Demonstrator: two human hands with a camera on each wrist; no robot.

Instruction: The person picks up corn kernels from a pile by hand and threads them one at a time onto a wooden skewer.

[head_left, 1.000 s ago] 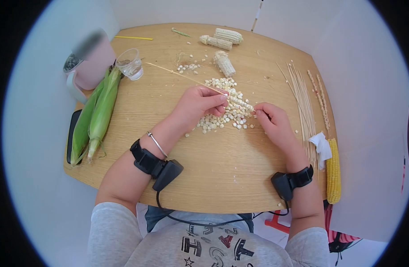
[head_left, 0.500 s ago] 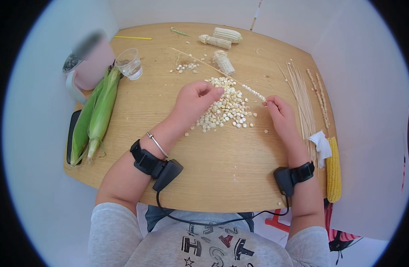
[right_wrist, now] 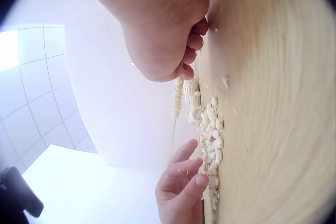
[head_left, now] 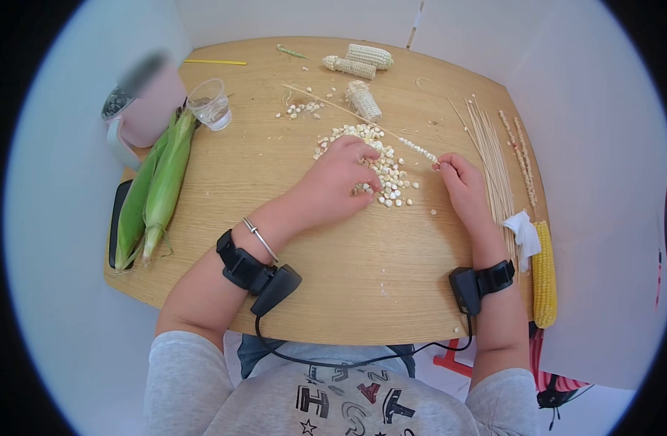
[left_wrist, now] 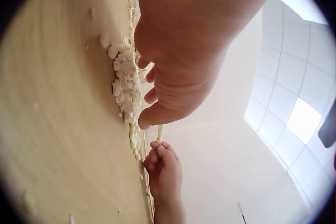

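My right hand (head_left: 461, 185) pinches the near end of a thin wooden skewer (head_left: 333, 104). White corn kernels (head_left: 418, 150) are threaded in a row on the skewer beside the fingertips, and its bare length slants away to the upper left. My left hand (head_left: 337, 182) is at the heap of loose kernels (head_left: 393, 179), fingers spread and lightly bent, covering part of it. In the right wrist view the thumb and fingers of the left hand (right_wrist: 181, 192) stand apart, right at the kernels' edge. The palm of my right hand (right_wrist: 163, 35) hides the skewer's gripped end.
Stripped cobs (head_left: 364, 100) lie behind the heap. Bare skewers (head_left: 490, 160), filled skewers (head_left: 521, 152), a tissue (head_left: 522, 236) and a yellow corn cob (head_left: 543, 283) lie right. Left are husked ears (head_left: 166, 185), a glass (head_left: 211, 109) and a pink mug (head_left: 155, 109).
My left hand let go of the skewer and lowered to the kernel heap, its fingers spreading. My right hand moved to the right with the kernel-threaded skewer, whose far tip swung to the right.
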